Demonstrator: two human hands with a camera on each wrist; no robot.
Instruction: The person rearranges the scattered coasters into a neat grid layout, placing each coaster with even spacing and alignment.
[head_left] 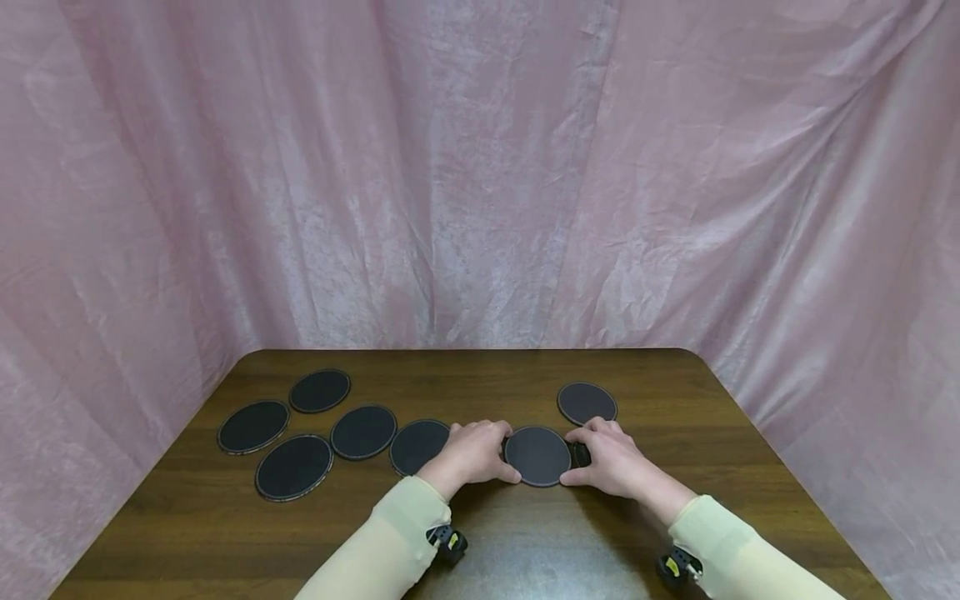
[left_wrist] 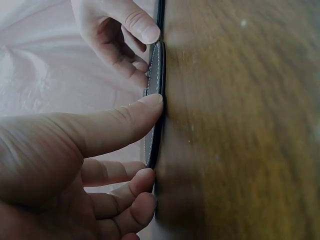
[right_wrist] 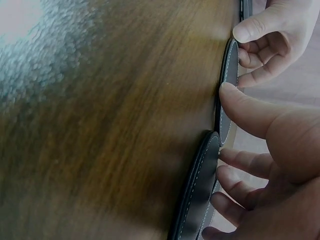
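Note:
A round black coaster (head_left: 537, 456) with a stitched rim lies on the wooden table between both hands. My left hand (head_left: 472, 454) holds its left edge, thumb at the near side and fingers around the far side. On the opposite edge, my right hand (head_left: 607, 458) grips the same coaster in a mirrored way. The left wrist view shows the coaster (left_wrist: 155, 70) edge-on, low at the table surface, with both thumbs on its rim. Partly hidden beneath my right hand is another dark coaster (head_left: 581, 455), seen larger in the right wrist view as a stitched disc (right_wrist: 197, 195).
One coaster (head_left: 587, 402) lies behind my right hand. To the left, a coaster (head_left: 418, 447) is partly covered by my left hand, and several more, such as the nearest one (head_left: 294, 467), spread leftward. Pink curtains (head_left: 480, 183) hang behind the wooden table (head_left: 480, 375).

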